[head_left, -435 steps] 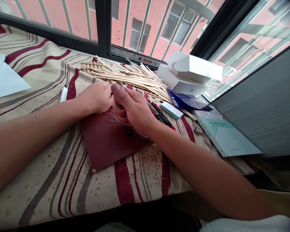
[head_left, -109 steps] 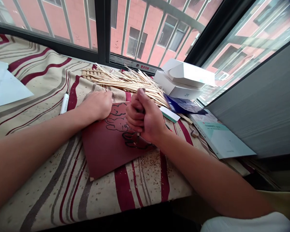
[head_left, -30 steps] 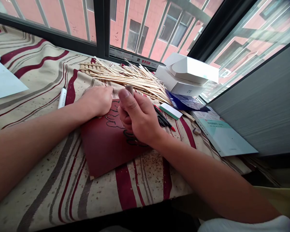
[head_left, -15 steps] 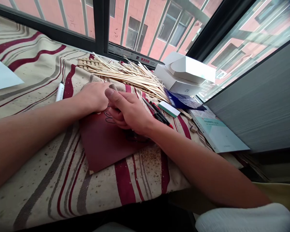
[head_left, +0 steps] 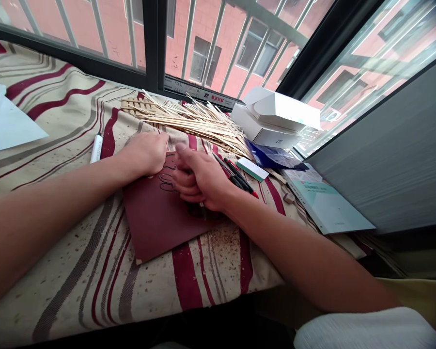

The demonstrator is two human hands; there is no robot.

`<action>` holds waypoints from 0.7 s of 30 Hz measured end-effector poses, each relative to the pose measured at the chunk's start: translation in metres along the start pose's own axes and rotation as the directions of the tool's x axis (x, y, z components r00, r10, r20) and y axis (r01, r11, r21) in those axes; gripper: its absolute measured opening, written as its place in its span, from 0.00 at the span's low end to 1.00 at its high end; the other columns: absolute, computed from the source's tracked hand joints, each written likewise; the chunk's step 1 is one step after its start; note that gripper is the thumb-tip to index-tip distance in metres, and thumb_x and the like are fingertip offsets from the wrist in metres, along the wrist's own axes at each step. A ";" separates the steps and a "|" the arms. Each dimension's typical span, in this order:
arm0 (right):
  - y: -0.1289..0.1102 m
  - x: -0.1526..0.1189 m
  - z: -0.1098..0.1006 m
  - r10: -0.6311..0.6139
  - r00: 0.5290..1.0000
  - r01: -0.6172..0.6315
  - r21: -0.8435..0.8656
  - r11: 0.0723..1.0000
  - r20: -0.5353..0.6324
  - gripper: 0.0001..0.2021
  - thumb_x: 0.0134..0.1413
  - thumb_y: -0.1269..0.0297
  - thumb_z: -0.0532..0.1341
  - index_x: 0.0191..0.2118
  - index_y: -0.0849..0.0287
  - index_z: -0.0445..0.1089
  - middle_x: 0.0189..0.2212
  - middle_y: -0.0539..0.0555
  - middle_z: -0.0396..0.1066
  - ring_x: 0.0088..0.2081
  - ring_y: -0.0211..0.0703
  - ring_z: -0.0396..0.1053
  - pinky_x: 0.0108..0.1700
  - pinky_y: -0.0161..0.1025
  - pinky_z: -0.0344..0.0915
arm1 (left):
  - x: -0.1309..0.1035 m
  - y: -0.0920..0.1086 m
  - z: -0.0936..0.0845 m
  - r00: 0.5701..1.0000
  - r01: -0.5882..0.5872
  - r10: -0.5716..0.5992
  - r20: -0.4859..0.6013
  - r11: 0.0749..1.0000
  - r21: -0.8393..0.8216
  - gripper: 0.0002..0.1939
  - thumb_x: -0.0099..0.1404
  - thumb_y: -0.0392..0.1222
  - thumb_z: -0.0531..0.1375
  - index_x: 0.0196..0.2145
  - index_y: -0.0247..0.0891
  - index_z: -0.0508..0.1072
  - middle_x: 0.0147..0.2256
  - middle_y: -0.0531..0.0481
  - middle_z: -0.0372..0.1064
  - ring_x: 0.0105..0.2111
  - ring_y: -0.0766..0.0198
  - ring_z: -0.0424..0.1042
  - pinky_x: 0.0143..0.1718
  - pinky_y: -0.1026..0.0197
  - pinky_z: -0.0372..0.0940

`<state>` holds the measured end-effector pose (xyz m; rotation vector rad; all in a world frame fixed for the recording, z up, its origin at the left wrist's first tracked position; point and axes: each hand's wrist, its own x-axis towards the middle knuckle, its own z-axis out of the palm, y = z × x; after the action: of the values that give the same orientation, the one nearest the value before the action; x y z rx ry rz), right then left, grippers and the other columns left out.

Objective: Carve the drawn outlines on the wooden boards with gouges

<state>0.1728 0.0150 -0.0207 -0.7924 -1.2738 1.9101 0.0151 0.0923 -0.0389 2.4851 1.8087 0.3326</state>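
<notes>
While the left hand (head_left: 149, 152) rests curled on the upper edge of a dark red board (head_left: 160, 215), its hidden fingers leaving its grip unclear, the right hand (head_left: 202, 178) is closed tightly around a slim tool (head_left: 202, 209), low over the board. Striped cloth (head_left: 150, 291) lies beneath.

Right hand (head_left: 201, 179) in fist beside left hand (head_left: 147, 152)

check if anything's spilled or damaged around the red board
Yes: brown crumbs are scattered across the striped cloth, thickest beside the red board, like loose debris; its near corner looks chipped, showing a paler patch.
</notes>
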 end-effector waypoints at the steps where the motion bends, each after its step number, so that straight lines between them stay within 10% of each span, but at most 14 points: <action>1: -0.002 -0.004 -0.001 -0.011 1.000 0.011 0.017 1.000 0.009 0.23 0.72 0.47 0.52 0.27 0.54 0.50 0.13 0.38 0.43 0.13 0.28 0.35 0.13 0.26 0.39 | 0.000 0.001 -0.001 1.000 0.007 -0.007 0.007 0.999 0.045 0.18 0.67 0.41 0.50 0.49 0.32 0.72 0.46 0.34 0.75 0.51 0.45 0.74 0.55 0.51 0.66; 6: -0.016 -0.013 -0.008 -0.287 0.949 0.296 0.051 0.954 -0.130 0.24 0.74 0.51 0.51 0.25 0.54 0.48 0.15 0.39 0.41 0.15 0.29 0.34 0.15 0.28 0.37 | -0.002 0.006 -0.002 1.000 0.007 -0.009 0.012 0.985 0.174 0.22 0.70 0.42 0.43 0.51 0.33 0.72 0.47 0.31 0.74 0.51 0.43 0.74 0.54 0.47 0.67; 21: -0.004 -0.006 0.006 -0.296 0.950 0.285 -0.115 0.952 -0.099 0.26 0.65 0.42 0.59 0.26 0.53 0.50 0.16 0.41 0.47 0.17 0.29 0.42 0.17 0.31 0.43 | 0.002 0.002 -0.004 0.997 0.004 -0.007 0.079 0.999 0.039 0.19 0.67 0.46 0.51 0.48 0.33 0.73 0.47 0.33 0.76 0.48 0.43 0.74 0.51 0.47 0.67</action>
<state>0.1724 0.0078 -0.0147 -0.7094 -1.3409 1.5551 0.0166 0.0936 -0.0348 2.4805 1.8076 0.1981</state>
